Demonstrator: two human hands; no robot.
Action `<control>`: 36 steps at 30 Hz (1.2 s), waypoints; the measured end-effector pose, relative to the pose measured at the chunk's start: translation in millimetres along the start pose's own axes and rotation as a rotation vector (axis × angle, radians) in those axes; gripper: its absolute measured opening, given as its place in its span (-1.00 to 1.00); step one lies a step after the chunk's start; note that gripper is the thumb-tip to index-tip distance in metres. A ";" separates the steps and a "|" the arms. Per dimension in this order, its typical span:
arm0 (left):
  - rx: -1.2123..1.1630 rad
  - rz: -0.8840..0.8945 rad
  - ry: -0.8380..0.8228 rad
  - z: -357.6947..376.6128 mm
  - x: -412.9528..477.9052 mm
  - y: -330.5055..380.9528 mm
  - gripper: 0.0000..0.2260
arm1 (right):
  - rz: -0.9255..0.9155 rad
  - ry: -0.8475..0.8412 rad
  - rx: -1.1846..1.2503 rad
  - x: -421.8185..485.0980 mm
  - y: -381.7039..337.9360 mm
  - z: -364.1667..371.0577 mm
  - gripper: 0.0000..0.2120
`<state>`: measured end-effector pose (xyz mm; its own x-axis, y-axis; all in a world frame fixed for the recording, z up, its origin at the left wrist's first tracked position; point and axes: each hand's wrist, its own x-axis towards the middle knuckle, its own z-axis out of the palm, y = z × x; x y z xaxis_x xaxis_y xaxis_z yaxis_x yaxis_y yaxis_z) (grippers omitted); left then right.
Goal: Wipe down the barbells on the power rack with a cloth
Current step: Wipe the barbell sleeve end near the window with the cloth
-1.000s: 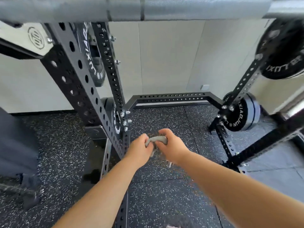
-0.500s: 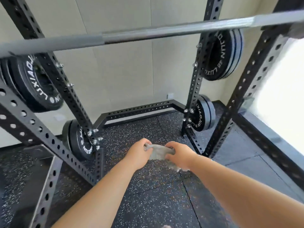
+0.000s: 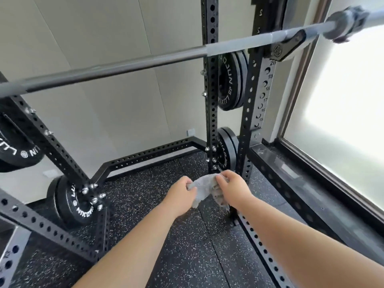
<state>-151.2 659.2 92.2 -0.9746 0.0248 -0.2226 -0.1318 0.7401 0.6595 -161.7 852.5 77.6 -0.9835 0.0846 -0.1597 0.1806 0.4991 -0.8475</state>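
**Two hands readying cloth [image 3: 204, 190] beneath racked barbell [image 3: 133, 64]**

The left hand [image 3: 182, 193] is pinching one end of the grey cloth, the right hand [image 3: 232, 188] curling over the other, both arms reaching forward and down. The barbell is lying on the hook [image 3: 284, 48] of the power rack [image 3: 211, 80] well above them, its shaft running left to right; the right hand is nearer the hooked end.

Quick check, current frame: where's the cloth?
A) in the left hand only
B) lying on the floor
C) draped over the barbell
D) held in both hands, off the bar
D: the cloth is bunched between the left hand and the right hand, both gripping it, low in the frame and clear of the barbell racked above.
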 end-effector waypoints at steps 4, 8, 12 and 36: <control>-0.027 0.073 0.090 -13.5 19.7 42.2 -0.94 | -0.009 0.024 0.248 13.4 -20.9 -17.8 -0.74; -0.120 0.170 0.130 -30.3 41.6 84.9 -0.93 | -0.070 0.016 0.453 33.0 -48.0 -31.2 -0.38; -0.163 0.293 0.149 -46.1 63.3 124.2 -0.88 | -0.115 0.089 0.553 49.9 -80.0 -56.2 -0.40; -0.346 0.737 0.182 -33.3 121.4 306.4 -0.70 | -0.295 0.445 0.521 110.6 -120.3 -219.6 -0.64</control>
<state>-315.9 866.6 291.2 -0.8433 0.2908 0.4520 0.5316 0.3277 0.7810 -294.0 991.2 273.0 -0.8822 0.4066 0.2375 -0.2195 0.0912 -0.9713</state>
